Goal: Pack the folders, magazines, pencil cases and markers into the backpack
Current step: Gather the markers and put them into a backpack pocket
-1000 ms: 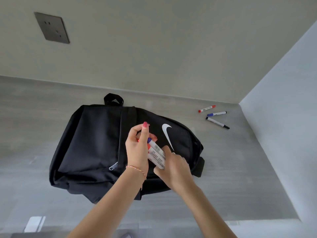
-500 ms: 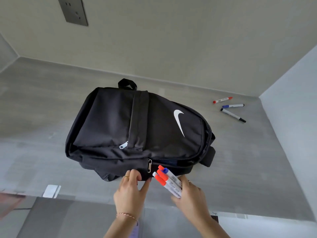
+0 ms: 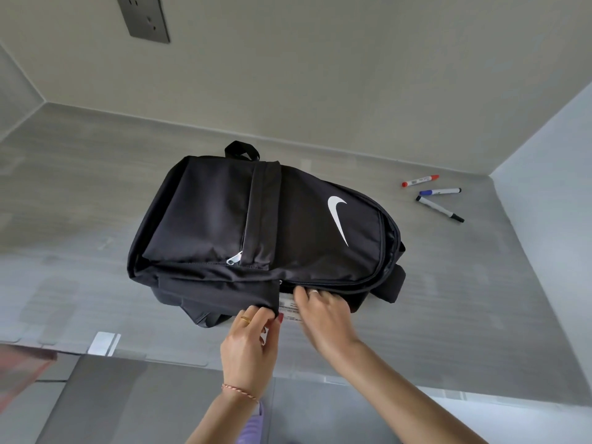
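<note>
Backpack [image 3: 266, 225]: it is laid flat on the grey floor [image 3: 80, 193], black with a white swoosh. Its near flap is pinched by the left hand [image 3: 248, 342], fingers curled on the cloth edge. The right hand [image 3: 322, 317] is reached into the side opening, fingers bent down over white markers [image 3: 288, 307] that are partly hidden; whether they are gripped cannot be told. Two hands are seen and one backpack. Three more markers are left on the floor, well apart from it: red [image 3: 420, 180], blue [image 3: 440, 191] and black [image 3: 439, 209].
</note>
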